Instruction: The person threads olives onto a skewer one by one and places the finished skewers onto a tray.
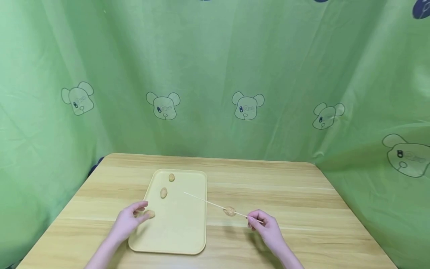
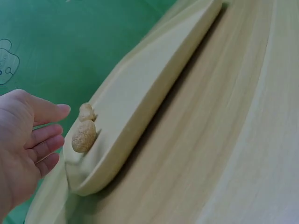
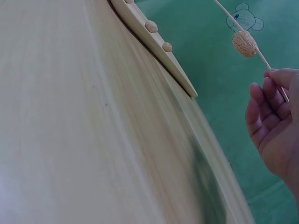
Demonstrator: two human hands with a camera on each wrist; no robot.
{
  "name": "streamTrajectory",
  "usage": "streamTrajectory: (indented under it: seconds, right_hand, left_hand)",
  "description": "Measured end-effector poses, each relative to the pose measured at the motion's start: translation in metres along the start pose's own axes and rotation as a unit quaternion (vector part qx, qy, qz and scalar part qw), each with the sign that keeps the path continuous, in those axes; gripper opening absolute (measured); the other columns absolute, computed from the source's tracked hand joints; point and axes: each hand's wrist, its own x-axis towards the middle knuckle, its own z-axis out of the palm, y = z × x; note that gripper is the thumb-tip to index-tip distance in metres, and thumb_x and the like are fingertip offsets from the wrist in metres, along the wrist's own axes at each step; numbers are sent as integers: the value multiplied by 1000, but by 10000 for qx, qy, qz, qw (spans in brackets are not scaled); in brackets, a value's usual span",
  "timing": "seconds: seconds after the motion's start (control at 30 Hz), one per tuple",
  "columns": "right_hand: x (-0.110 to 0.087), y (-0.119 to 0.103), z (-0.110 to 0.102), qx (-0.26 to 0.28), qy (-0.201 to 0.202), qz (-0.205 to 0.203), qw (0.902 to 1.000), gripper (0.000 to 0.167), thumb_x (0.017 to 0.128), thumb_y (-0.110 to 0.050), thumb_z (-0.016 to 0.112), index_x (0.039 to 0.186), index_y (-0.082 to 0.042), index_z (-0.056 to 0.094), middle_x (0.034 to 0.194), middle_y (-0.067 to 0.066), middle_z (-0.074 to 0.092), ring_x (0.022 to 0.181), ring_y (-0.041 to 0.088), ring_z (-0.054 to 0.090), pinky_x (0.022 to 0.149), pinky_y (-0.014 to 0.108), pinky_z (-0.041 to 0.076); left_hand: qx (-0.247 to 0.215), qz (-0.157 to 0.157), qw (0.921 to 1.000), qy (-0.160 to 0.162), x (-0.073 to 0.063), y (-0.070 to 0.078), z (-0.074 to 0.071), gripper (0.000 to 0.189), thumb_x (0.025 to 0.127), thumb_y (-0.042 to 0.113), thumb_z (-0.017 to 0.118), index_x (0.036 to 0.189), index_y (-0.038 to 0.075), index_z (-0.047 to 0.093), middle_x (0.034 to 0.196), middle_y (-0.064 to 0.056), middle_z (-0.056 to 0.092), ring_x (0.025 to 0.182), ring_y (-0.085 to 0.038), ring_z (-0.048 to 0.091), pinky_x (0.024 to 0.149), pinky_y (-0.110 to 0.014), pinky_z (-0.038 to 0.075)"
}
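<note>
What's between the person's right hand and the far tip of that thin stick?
A wrinkled tan lump sits on the stick, between its far tip and the right hand; the head view shows it.

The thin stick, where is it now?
In the head view, the thin stick is below centre, pinched by the right hand, with a tan lump on it and its far tip seen over the tray.

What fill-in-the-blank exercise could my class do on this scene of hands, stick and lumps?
1. Near the left hand, brown lumps lie on a rimmed, rectangular ____.
2. The right hand holds a stick carrying exactly ____ lump.
3. The curtain behind the table is mainly ____.
Missing words: tray; one; green.
</note>
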Motion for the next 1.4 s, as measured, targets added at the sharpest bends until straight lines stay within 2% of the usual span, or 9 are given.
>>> streamTrajectory:
  seconds: [0.27,0.57,0.87,1.13,1.4]
  right_hand:
    - [0,2,-1,22,75,20,10000,17,88,-3,59,86,13,56,68,6,58,61,11,53,55,24,49]
    - [0,2,-1,28,140,139,9998,17,88,-4,60,87,13,57,68,7,58,61,10,53,56,23,49]
    - [0,1,-1,27,140,239,9996,17,87,-4,60,86,13,57,69,3,58,61,9,53,56,24,50]
    - [-1,1,0,15,174,273,9995,17,87,-4,61,86,13,57,69,3,58,61,10,54,56,24,50]
    - [-2,3,-3,2,183,182,9997,16,87,-2,60,87,14,56,69,6,58,61,11,53,56,24,50]
  left_hand:
    - [298,190,9993,-94,4,-6,6,46,79,5,69,121,-7,54,114,-23,59,110,-41,52,99,-54,36]
    - [670,208,9975,-73,6,-8,7,43,77,0,65,117,-10,55,117,-27,57,113,-44,49,99,-56,35]
    - [741,279,9969,0,7,-11,12,41,74,-2,68,114,-7,59,113,-23,60,111,-42,50,99,-56,34]
    - [984,305,9944,251,8,-11,15,34,80,12,70,109,-4,63,94,-9,63,96,-33,57,89,-52,44]
    - [1020,284,9936,384,5,-7,16,33,79,11,71,108,-2,64,96,-11,64,95,-32,58,87,-51,44]
